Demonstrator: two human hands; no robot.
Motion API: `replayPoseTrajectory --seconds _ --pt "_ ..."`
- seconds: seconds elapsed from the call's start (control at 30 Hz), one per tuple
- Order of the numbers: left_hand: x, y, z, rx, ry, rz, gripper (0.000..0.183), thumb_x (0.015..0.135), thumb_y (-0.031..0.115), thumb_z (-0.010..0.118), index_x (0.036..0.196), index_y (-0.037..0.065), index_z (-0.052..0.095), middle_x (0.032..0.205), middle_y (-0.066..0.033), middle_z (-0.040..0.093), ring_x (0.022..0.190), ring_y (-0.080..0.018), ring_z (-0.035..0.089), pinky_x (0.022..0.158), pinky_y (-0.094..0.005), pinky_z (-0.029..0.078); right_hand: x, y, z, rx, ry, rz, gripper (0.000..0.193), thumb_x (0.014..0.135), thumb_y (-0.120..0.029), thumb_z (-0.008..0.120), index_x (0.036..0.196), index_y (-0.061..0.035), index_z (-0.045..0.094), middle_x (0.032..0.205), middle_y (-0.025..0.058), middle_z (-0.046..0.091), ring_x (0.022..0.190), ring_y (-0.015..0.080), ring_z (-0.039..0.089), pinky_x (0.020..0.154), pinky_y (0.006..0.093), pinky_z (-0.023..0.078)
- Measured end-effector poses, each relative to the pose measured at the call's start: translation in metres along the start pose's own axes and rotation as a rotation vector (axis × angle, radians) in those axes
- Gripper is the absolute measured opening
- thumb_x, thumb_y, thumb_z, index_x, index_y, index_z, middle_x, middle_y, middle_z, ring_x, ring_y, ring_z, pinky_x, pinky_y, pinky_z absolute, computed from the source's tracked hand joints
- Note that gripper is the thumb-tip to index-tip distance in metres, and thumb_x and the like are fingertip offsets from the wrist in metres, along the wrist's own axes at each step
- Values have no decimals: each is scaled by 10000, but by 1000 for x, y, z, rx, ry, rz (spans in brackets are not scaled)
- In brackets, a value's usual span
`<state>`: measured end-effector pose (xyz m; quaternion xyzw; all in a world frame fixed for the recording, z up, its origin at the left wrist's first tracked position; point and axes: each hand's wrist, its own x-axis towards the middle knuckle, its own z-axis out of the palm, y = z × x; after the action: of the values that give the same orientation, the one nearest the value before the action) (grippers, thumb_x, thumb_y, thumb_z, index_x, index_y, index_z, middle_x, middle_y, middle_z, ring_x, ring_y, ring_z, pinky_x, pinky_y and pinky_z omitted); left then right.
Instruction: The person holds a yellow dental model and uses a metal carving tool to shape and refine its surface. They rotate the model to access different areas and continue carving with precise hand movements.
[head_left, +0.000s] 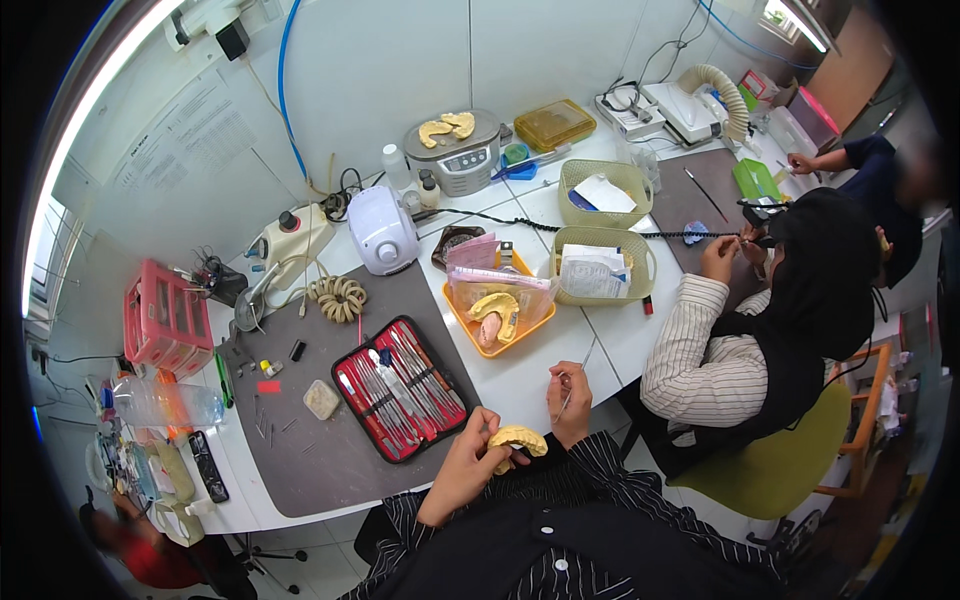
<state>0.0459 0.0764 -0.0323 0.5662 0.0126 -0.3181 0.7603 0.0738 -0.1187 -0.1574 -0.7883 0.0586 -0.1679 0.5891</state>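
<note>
My left hand [467, 466] grips a yellow plaster dental cast [520, 436], curved like an arch, above my lap at the table's front edge. Just to its right, my right hand [569, 404] is closed round a thin metal dental hand instrument [587, 359], which points upward, apart from the cast. An open zip case [402, 324] with red lining lies left of my hands, filled with several slim metal instruments. Beyond my hands, an orange tray [464, 325] holds another yellow cast [506, 314], a pink piece and plastic-wrapped papers.
A grey mat [300, 470] bears a small pale block [321, 400], loose burs and a coiled hose [338, 298]. Behind stand a white rounded machine [383, 230] and a grey device [467, 165] with cast pieces on top. Two baskets [648, 282] and a seated co-worker [730, 350] are right.
</note>
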Motion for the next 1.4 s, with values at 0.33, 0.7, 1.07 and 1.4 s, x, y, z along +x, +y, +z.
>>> replayPoseTrajectory --seconds 0.33,0.7,1.07,1.4 --pt "-18 24 -33 237 -7 -18 270 888 -26 509 997 95 293 993 -154 620 932 -176 655 770 -244 466 -5 -9 13 -176 28 -176 148 851 31 552 993 -13 561 910 105 563 617 161 519 544 273 438" --pt "-121 47 -173 240 157 -21 306 830 -65 481 986 100 275 973 -179 641 899 -246 688 744 -292 517 -12 -13 22 -350 6 -284 183 875 3 548 1058 8 544 990 85 556 662 122 495 585 242 434" --pt "-193 -30 -214 502 219 68 355 834 43 459 1188 12 441 925 -129 661 778 -196 685 703 -280 534 -53 -31 52 10 132 -447 136 935 -64 510 1046 4 551 1034 96 555 617 88 510 581 238 464" --pt "-163 -42 -241 513 -283 -22 290 896 37 465 1178 -14 511 1030 -140 642 871 -191 680 803 -304 551 -71 -23 75 -114 225 -407 101 932 -67 522 1001 4 537 972 65 564 606 80 500 568 226 445"
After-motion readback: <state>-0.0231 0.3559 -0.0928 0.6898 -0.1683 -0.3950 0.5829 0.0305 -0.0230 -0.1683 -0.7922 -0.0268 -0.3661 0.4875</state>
